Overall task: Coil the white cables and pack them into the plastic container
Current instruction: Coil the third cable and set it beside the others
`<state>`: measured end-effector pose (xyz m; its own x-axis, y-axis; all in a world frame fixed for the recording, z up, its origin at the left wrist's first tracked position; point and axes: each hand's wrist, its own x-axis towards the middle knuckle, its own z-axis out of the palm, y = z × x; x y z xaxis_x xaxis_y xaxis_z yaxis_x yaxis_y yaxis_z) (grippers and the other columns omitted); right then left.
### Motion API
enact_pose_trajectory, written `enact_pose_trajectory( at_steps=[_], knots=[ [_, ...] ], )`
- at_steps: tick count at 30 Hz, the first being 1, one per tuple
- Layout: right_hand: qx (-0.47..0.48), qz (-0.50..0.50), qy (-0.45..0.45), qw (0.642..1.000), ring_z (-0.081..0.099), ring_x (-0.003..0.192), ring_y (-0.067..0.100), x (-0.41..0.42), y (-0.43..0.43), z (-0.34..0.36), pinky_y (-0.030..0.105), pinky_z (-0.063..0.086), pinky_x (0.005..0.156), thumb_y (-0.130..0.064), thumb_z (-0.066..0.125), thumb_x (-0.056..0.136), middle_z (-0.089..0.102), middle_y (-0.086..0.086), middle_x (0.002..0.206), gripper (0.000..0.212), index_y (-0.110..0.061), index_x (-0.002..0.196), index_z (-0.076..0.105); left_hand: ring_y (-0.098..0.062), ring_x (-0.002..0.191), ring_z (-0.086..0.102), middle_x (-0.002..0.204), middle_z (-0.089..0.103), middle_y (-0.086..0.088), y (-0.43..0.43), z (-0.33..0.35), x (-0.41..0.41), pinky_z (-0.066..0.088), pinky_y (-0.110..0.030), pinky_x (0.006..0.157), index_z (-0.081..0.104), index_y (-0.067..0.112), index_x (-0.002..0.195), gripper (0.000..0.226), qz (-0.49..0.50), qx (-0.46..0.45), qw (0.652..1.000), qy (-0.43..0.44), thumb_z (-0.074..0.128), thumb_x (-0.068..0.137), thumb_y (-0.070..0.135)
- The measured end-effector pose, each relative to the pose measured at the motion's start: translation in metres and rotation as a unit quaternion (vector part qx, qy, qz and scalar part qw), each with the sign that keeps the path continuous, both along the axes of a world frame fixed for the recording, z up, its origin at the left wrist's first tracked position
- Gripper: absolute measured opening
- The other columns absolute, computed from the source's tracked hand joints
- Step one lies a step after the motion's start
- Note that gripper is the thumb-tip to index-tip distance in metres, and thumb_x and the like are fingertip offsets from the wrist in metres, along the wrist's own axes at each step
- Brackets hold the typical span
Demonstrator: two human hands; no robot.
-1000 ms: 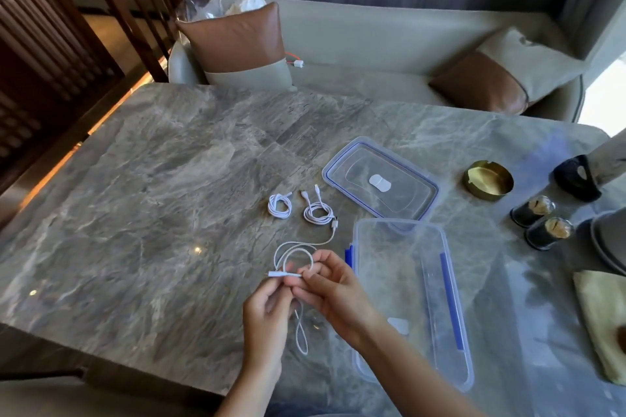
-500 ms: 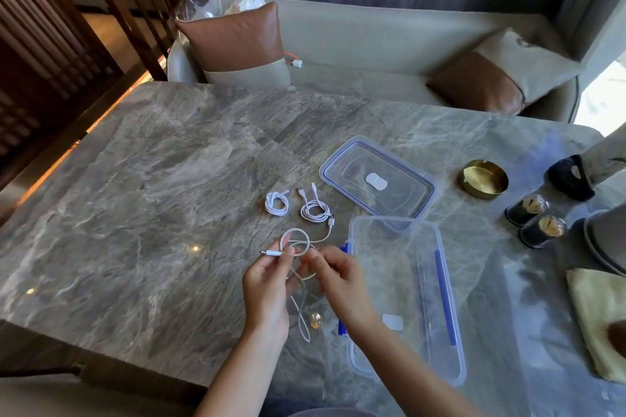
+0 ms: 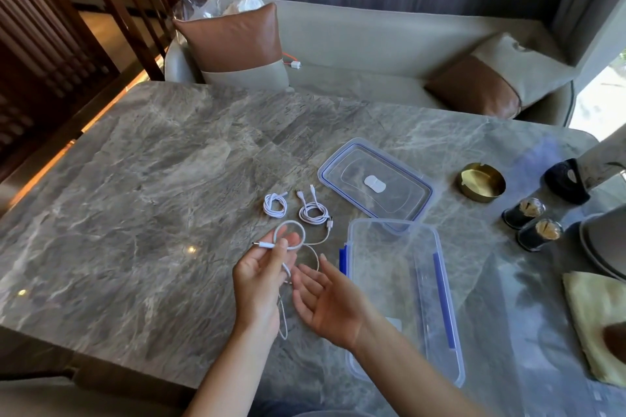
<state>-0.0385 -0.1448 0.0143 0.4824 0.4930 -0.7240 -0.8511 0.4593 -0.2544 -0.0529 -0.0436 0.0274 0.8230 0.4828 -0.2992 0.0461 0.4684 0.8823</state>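
Note:
My left hand (image 3: 262, 278) pinches a white cable (image 3: 294, 230) with one loop standing above the fingers and its plug sticking out left. The rest of that cable hangs down between my hands. My right hand (image 3: 327, 303) is palm up with spread fingers beside it, touching the loose strand lightly or not at all. Two coiled white cables (image 3: 275, 206) (image 3: 313, 211) lie on the table just beyond. The clear plastic container (image 3: 437, 267) with blue clips stands open to the right of my hands, with no cables inside.
The container's lid (image 3: 374, 183) lies behind it. A brass ashtray (image 3: 481, 181), two small dark jars (image 3: 538, 230), a dark object (image 3: 567, 179) and a yellow cloth (image 3: 596, 318) sit at the right. A sofa with cushions (image 3: 237, 44) stands behind the marble table (image 3: 135, 196).
My right hand has let go of the cable and opened, palm up. My left hand still holds the loop, now a little higher.

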Motion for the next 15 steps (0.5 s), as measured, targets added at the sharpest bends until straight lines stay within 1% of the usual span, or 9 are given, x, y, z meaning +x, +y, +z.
enact_pose_trajectory(
  at_steps=[2, 4, 5, 6, 7, 9, 11, 13, 15],
  knots=[
    [-0.006, -0.033, 0.022, 0.999, 0.064, 0.052, 0.012, 0.002, 0.001, 0.001, 0.022, 0.057, 0.054, -0.030, 0.059, 0.090, 0.065, 0.001, 0.066, 0.020, -0.010, 0.087, 0.060, -0.008, 0.085, 0.071, 0.084, 0.076, -0.001, -0.004, -0.001, -0.005, 0.055, -0.017, 0.076, 0.065, 0.009, 0.105, 0.020, -0.019, 0.009, 1.000, 0.000, 0.052, 0.090, 0.005],
    [-0.078, -0.007, -0.052, 0.996, 0.057, 0.046, 0.011, 0.002, 0.001, -0.001, 0.020, 0.053, 0.049, -0.035, 0.057, 0.090, 0.054, -0.001, 0.057, 0.029, -0.015, 0.069, 0.057, -0.007, 0.085, 0.070, 0.086, 0.075, -0.001, -0.003, 0.000, -0.004, 0.055, -0.018, 0.079, 0.064, 0.007, 0.107, 0.021, -0.009, -0.002, 1.000, 0.001, 0.052, 0.090, 0.004],
    [-0.117, 0.043, -0.108, 0.986, 0.057, 0.048, 0.011, -0.001, 0.000, -0.002, 0.020, 0.051, 0.049, -0.042, 0.051, 0.092, 0.055, -0.001, 0.056, 0.038, -0.016, 0.065, 0.059, -0.006, 0.085, 0.070, 0.087, 0.075, 0.000, -0.001, 0.001, -0.001, 0.055, -0.018, 0.080, 0.063, 0.006, 0.108, 0.022, -0.002, -0.008, 1.000, -0.001, 0.052, 0.090, 0.004],
    [-0.146, 0.106, -0.161, 0.970, 0.059, 0.051, 0.012, -0.005, 0.000, -0.002, 0.020, 0.050, 0.051, -0.048, 0.043, 0.093, 0.061, 0.000, 0.058, 0.048, -0.017, 0.064, 0.064, -0.006, 0.085, 0.070, 0.087, 0.075, 0.000, 0.000, 0.002, 0.001, 0.055, -0.018, 0.080, 0.063, 0.006, 0.109, 0.022, 0.000, -0.013, 1.000, -0.006, 0.052, 0.090, 0.004],
    [-0.160, 0.162, -0.202, 0.952, 0.064, 0.058, 0.012, -0.010, 0.001, -0.004, 0.022, 0.052, 0.054, -0.053, 0.037, 0.094, 0.068, 0.000, 0.065, 0.055, -0.017, 0.070, 0.070, -0.007, 0.086, 0.070, 0.086, 0.076, 0.000, 0.000, 0.002, 0.002, 0.055, -0.018, 0.080, 0.063, 0.007, 0.108, 0.022, -0.004, -0.015, 1.000, -0.015, 0.052, 0.090, 0.004],
    [-0.167, 0.197, -0.242, 0.935, 0.070, 0.076, 0.007, -0.016, 0.006, -0.008, 0.024, 0.056, 0.065, -0.054, 0.035, 0.095, 0.075, -0.005, 0.084, 0.051, -0.022, 0.091, 0.073, -0.009, 0.089, 0.070, 0.089, 0.076, 0.000, -0.002, 0.004, 0.004, 0.055, -0.017, 0.078, 0.064, 0.008, 0.107, 0.021, -0.025, -0.008, 0.999, -0.025, 0.053, 0.089, 0.005],
    [-0.131, 0.120, -0.234, 0.956, 0.069, 0.090, 0.004, -0.019, 0.012, -0.009, 0.024, 0.056, 0.073, -0.048, 0.040, 0.095, 0.075, -0.006, 0.096, 0.040, -0.024, 0.098, 0.072, -0.009, 0.085, 0.070, 0.090, 0.076, 0.000, -0.006, 0.004, 0.004, 0.055, -0.017, 0.073, 0.066, 0.010, 0.105, 0.021, -0.047, 0.028, 0.998, -0.029, 0.054, 0.089, 0.004],
    [-0.066, -0.012, -0.183, 0.981, 0.068, 0.097, 0.007, -0.015, 0.014, -0.007, 0.025, 0.054, 0.079, -0.036, 0.045, 0.097, 0.074, 0.000, 0.105, 0.030, -0.021, 0.099, 0.071, -0.008, 0.077, 0.070, 0.088, 0.077, 0.001, -0.004, 0.003, 0.004, 0.054, -0.017, 0.068, 0.068, 0.013, 0.100, 0.021, -0.058, 0.081, 0.994, -0.032, 0.054, 0.089, 0.002],
    [-0.040, -0.111, -0.152, 0.981, 0.070, 0.090, 0.010, -0.009, 0.010, -0.004, 0.025, 0.056, 0.076, -0.023, 0.048, 0.096, 0.074, 0.005, 0.101, 0.023, -0.016, 0.100, 0.069, -0.009, 0.080, 0.071, 0.090, 0.076, 0.000, 0.005, 0.001, 0.003, 0.054, -0.017, 0.066, 0.071, 0.020, 0.093, 0.025, -0.071, 0.149, 0.986, -0.026, 0.055, 0.088, 0.001]
  ],
)
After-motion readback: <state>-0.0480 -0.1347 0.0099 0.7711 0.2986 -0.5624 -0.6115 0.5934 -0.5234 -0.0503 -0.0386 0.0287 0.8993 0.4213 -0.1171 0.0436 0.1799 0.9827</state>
